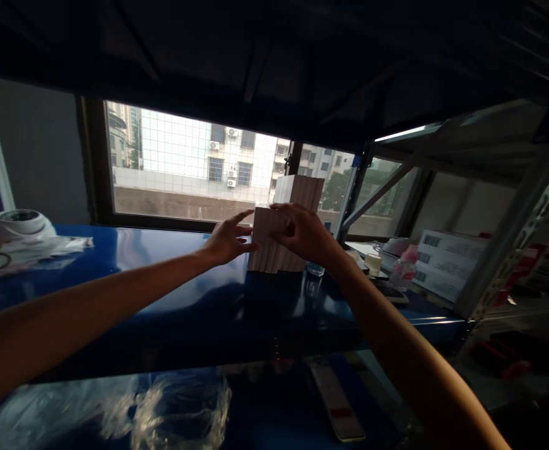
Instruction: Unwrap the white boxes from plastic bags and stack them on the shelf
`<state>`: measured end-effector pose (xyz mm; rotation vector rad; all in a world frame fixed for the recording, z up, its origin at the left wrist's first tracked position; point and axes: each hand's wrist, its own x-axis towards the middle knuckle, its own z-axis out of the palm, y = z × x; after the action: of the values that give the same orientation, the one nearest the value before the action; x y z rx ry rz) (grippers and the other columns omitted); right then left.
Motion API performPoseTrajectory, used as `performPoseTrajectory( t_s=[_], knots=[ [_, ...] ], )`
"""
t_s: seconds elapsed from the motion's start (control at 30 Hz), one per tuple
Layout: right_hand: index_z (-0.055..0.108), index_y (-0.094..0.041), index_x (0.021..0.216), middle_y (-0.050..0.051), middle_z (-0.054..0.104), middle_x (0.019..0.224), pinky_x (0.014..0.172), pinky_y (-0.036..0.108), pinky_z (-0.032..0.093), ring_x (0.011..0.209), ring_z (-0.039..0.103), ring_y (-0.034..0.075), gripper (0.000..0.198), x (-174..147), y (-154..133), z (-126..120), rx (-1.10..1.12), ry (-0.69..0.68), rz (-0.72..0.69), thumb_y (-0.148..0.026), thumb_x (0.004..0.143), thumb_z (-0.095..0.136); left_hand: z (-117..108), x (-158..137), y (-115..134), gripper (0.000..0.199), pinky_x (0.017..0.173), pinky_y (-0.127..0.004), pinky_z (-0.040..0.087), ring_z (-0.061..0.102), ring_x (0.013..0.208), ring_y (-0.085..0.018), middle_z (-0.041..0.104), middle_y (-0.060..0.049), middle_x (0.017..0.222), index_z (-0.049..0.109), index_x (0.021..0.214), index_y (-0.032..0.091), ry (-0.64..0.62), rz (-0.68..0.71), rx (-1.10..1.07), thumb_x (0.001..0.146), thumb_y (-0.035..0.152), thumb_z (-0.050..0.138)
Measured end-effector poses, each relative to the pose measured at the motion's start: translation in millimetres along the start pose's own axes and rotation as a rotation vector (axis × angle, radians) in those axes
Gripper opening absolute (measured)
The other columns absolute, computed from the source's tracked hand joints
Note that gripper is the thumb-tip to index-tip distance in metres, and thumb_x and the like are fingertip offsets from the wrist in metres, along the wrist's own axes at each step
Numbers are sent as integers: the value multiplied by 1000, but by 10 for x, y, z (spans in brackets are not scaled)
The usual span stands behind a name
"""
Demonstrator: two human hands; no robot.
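Several thin pale boxes (pixel 267 261) stand in a row on the blue shelf (pixel 171 294), with a taller stack of the same kind of boxes (pixel 305 187) behind them. At the front row's top, my right hand (pixel 305 234) has its thumb and fingers closed on a small pale box (pixel 265 224). My left hand (pixel 227 240) is at the left side of this box, thumb and fingers apart; whether its fingertips touch the box is hard to tell. The right hand hides part of the boxes behind it.
A white dome camera (pixel 21 226) and plastic bags (pixel 35 253) lie at the left. Right of the boxes are a pink-capped bottle (pixel 403 269) and white labelled cartons (pixel 450 262). A metal post (pixel 513 237) and an upper shelf (pixel 237 56) frame the space. Clear plastic wrap (pixel 175 406) lies below.
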<state>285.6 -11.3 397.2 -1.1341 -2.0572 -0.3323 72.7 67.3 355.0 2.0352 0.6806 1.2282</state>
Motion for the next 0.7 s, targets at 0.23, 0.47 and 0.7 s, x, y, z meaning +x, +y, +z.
performPoseTrajectory(
  t_s=[0.23,0.47,0.7],
  knots=[
    [65,-23,142,15,61,148,60,30,61,65,67,12,51,-468,-300,-20,156,229,14,-30,93,75,-250,-868,577,54,112,-50,55,67,130,-31,68,-12,144,64,144,24,-67,415,494,92,32,76],
    [77,-15,115,10,79,96,64,22,57,71,73,15,36,-1607,-1146,311,917,-540,-169,-44,94,77,-371,-2620,333,28,94,-30,59,75,101,-21,79,-6,109,74,126,28,-660,353,522,100,33,65],
    [80,-17,89,7,78,74,66,22,53,71,76,19,29,-2149,-837,1916,303,-660,526,-39,100,66,-731,-2792,-1496,30,83,-34,54,75,99,-30,79,-13,106,74,117,21,-405,-417,965,99,37,55]
  ],
)
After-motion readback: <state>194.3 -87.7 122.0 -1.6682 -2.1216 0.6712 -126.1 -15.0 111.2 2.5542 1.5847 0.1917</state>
